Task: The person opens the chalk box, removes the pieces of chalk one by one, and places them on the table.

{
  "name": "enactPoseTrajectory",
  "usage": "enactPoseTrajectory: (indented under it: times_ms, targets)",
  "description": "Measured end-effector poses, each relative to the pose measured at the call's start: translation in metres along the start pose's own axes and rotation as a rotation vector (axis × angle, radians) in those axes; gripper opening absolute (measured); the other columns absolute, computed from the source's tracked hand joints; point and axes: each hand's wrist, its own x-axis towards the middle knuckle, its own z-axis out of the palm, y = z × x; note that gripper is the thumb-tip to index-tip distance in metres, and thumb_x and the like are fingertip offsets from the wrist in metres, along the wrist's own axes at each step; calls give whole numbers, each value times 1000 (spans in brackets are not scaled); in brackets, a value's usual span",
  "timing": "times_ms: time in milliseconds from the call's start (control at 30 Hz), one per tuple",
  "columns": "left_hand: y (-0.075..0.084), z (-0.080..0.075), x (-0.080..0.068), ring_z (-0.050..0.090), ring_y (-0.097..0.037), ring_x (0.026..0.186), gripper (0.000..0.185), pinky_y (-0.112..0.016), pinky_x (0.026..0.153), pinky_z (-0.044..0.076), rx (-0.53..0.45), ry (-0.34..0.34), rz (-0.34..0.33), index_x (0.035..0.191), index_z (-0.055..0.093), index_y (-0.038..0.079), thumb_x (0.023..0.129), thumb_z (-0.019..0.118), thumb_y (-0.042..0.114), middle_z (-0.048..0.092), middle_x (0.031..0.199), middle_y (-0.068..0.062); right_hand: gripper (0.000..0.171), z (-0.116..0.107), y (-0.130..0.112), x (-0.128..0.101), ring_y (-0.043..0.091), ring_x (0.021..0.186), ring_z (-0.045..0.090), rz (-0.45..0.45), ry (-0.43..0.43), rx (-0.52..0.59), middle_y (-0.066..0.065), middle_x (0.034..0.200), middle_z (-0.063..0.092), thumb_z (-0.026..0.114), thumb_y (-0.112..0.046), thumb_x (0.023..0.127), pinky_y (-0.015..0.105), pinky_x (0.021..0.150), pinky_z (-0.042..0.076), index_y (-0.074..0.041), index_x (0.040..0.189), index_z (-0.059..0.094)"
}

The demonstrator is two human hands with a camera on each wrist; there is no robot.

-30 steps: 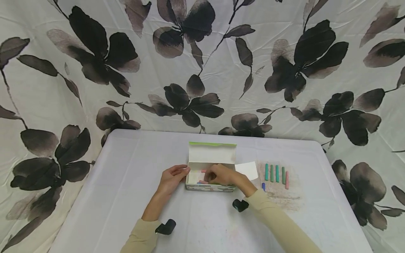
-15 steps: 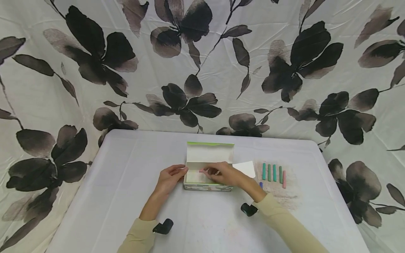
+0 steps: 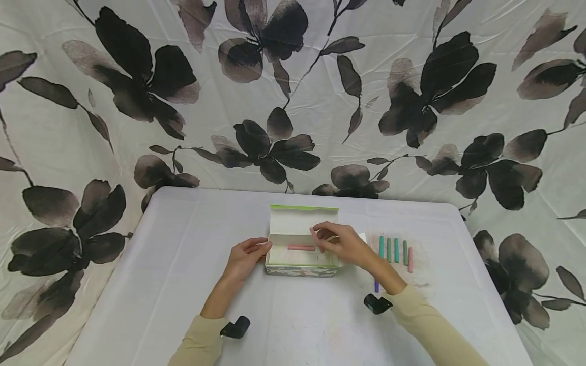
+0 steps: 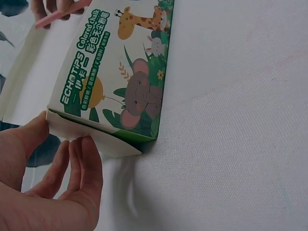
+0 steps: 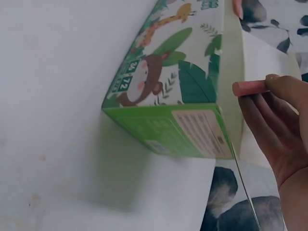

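A white and green colored chalk box [image 3: 299, 272] with animal pictures stands with its lid raised in the head view. My left hand [image 3: 244, 262] pinches its left side flap [image 4: 91, 136] between thumb and fingers, as the left wrist view shows. Over the box's right part, my right hand [image 3: 343, 243] pinches a pink chalk stick [image 5: 251, 87] between thumb and fingers, lifted clear of the box floor. Another pink chalk stick [image 3: 301, 247] lies crosswise inside the box. The right side flap is mostly hidden behind my right hand.
Right of the box, a row holds teal chalk [image 3: 381, 246], green chalk [image 3: 389, 250] and pink chalk [image 3: 410, 260]. A blue chalk stick [image 3: 377, 285] lies nearer, partly hidden by my right arm. Chalk dust [image 3: 418, 284] marks the white table cloth. Floral fabric [image 3: 274, 101] hangs behind.
My right hand has come up out of the box and shifted right, carrying a pink chalk stick. My left hand keeps its place at the flap.
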Motion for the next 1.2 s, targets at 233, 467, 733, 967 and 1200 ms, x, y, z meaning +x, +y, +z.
enactPoseTrajectory:
  times_ms: [233,467,733,967,1200]
  targets:
    - [1,0,-1,71,-23,96,39,-21,76,57,-15,-15,6,128,65,-6,97,75,15,70,115,-23,31,-17,0,-15,24,93,72,-4,88,40,9,98,74,72,-1,96,32,84,61,0,126,67]
    - [2,-1,-2,71,-21,94,42,-22,76,57,-14,-13,2,129,65,-5,96,76,17,72,112,-19,31,-33,-2,-28,29,96,71,-2,170,69,13,103,73,71,0,96,31,85,60,1,126,66]
    - [2,0,-3,70,-19,94,43,-22,78,58,2,-9,-3,129,65,-5,95,77,19,72,113,-18,36,-52,-4,-47,23,98,71,54,201,118,17,109,71,70,2,96,22,83,58,4,131,63]
    - [0,0,-1,70,-17,92,43,-22,77,58,5,-10,4,129,65,-5,96,76,19,73,111,-17,37,-69,-3,-67,10,100,70,118,240,149,21,112,70,68,0,98,23,84,58,4,134,60]
    - [-1,0,0,70,-17,93,42,-25,79,59,20,-9,8,129,65,-5,96,76,19,72,111,-16,38,-78,4,-90,6,99,71,182,284,139,23,115,68,68,-3,99,25,83,60,4,135,59]
